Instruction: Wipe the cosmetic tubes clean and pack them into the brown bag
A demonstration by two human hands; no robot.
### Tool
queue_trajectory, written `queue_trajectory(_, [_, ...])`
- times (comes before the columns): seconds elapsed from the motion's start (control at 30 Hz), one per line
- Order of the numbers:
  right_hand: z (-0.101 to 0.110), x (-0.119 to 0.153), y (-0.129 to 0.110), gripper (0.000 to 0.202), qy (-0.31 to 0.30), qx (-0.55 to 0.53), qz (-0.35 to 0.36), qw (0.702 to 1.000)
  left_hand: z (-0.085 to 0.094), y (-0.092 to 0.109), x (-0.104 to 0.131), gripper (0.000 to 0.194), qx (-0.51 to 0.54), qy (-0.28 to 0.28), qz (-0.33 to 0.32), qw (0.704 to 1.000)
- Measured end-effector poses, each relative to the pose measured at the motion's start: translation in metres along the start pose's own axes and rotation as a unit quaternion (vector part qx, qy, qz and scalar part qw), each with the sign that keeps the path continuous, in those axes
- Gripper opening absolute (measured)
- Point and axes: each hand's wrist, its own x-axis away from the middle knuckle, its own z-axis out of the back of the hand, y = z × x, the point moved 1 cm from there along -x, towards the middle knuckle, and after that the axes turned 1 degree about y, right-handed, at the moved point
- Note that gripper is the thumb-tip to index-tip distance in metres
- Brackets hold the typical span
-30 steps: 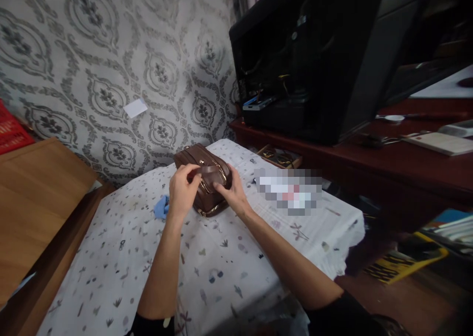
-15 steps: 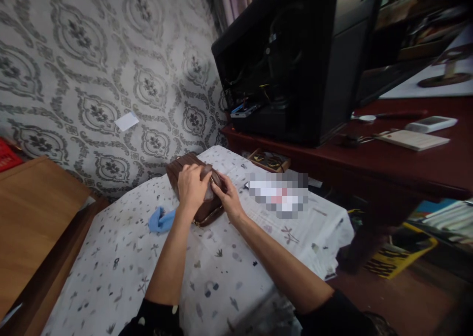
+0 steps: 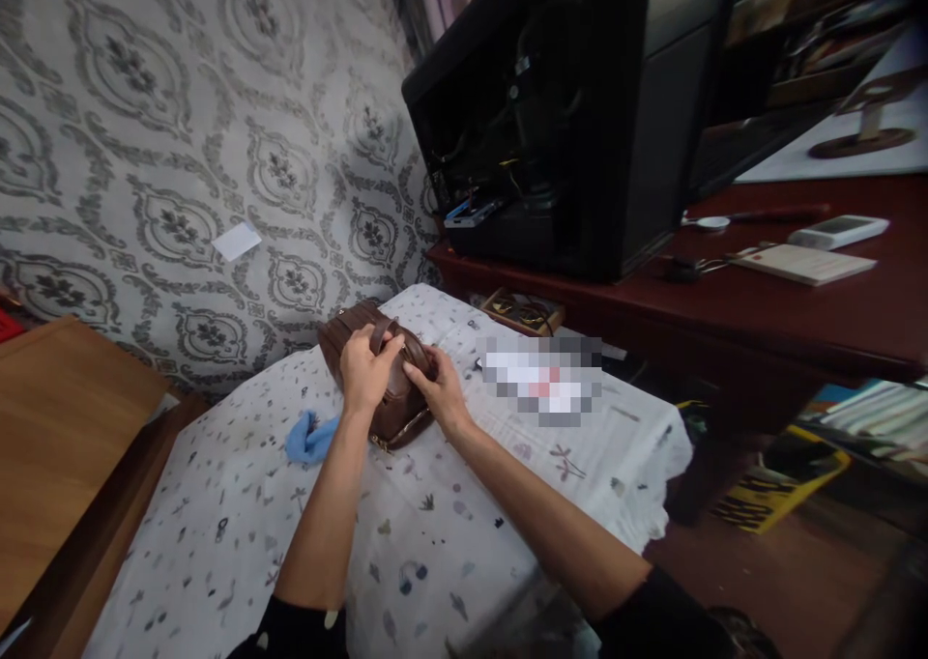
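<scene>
A brown leather bag with zips and gold-coloured fittings lies on the patterned white cloth. On its top, my left hand pinches at the bag beside a short strap loop. The exact bit between thumb and fingertips is too small to make out. My right hand grips the bag's right side, thumb on top and fingers around the far edge. Left of the bag, close to my left forearm, is a crumpled blue cloth.
Right of the bag lies a blurred-out flat item. Behind it, a dark red desk carries a black computer case, a notebook and a white device. A small wooden tray sits below the desk edge. Wooden furniture stands at left.
My left hand has shifted slightly, and the strap loop now shows more clearly above its fingers. Both hands stay on the bag. The whole view has moved a little.
</scene>
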Motion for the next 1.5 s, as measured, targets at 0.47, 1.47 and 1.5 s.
queue_trajectory(0.47, [0.001,0.000,-0.004,0.051,0.014,0.015,0.009,1.000,0.014,0.018,0.008,0.013,-0.088,-0.097,-0.079,0.988])
queue_trajectory(1.47, [0.015,0.006,-0.016,0.038,-0.031,0.137,0.089,0.986,0.028,0.009,0.031,0.055,-0.223,-0.178,-0.151,0.946])
queue_trajectory(1.5, [0.015,0.007,-0.016,0.038,-0.028,0.142,0.093,0.985,0.027,0.010,0.031,0.054,-0.223,-0.175,-0.148,0.947])
